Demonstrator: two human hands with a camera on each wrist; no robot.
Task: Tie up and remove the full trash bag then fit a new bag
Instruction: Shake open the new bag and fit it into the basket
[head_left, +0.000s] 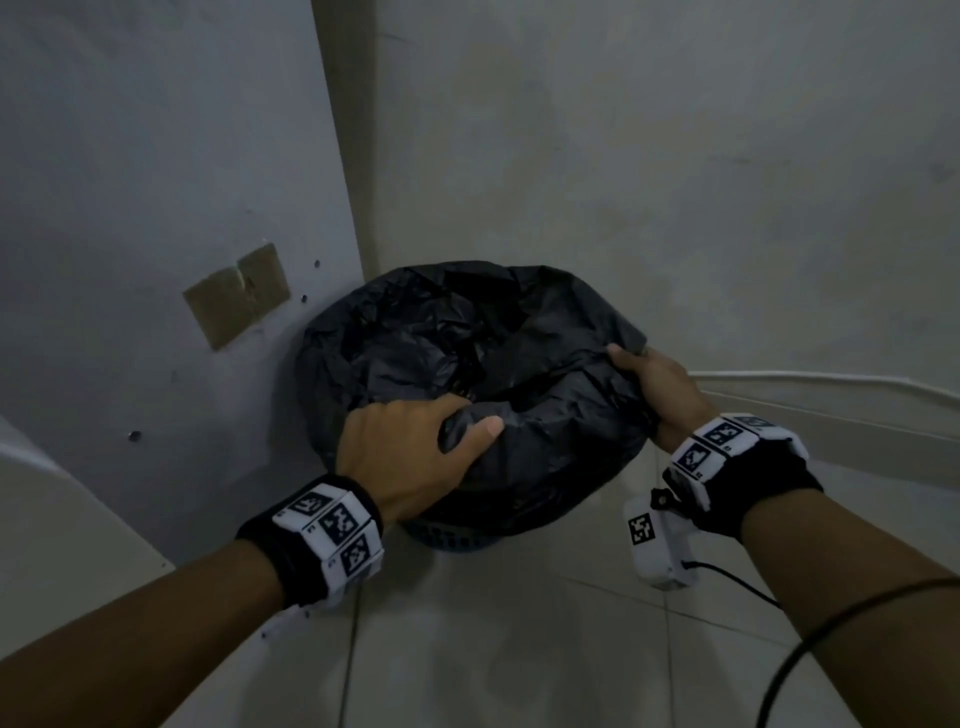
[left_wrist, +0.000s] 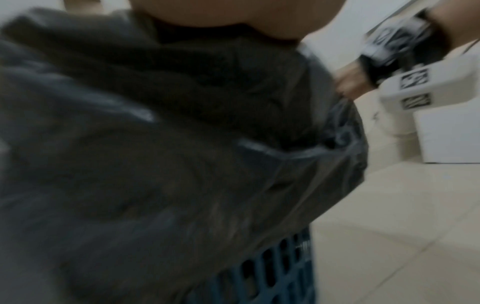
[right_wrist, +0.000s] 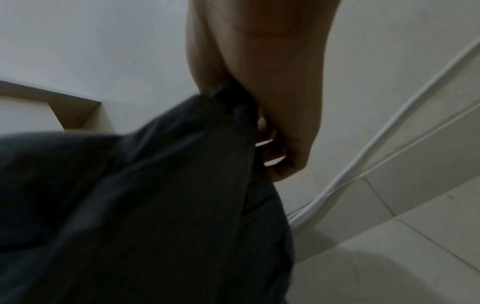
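Observation:
A black trash bag (head_left: 467, 353) is draped over a blue perforated bin (head_left: 457, 538) that stands in the room's corner. My left hand (head_left: 410, 447) grips a bunch of the bag's plastic at the near rim, thumb over the fold. My right hand (head_left: 660, 395) grips the bag's edge on the right side. The left wrist view shows the bag (left_wrist: 155, 154) hanging over the bin's blue wall (left_wrist: 280, 273), with my right hand (left_wrist: 350, 82) at its edge. In the right wrist view my fingers (right_wrist: 280, 156) pinch the bag (right_wrist: 155, 205).
Grey walls meet right behind the bin, with a brown tape patch (head_left: 239, 296) on the left wall. A white cable (head_left: 831, 384) runs along the right wall's base. The floor (head_left: 519, 649) is pale tile. A white box (left_wrist: 451, 135) stands on the floor.

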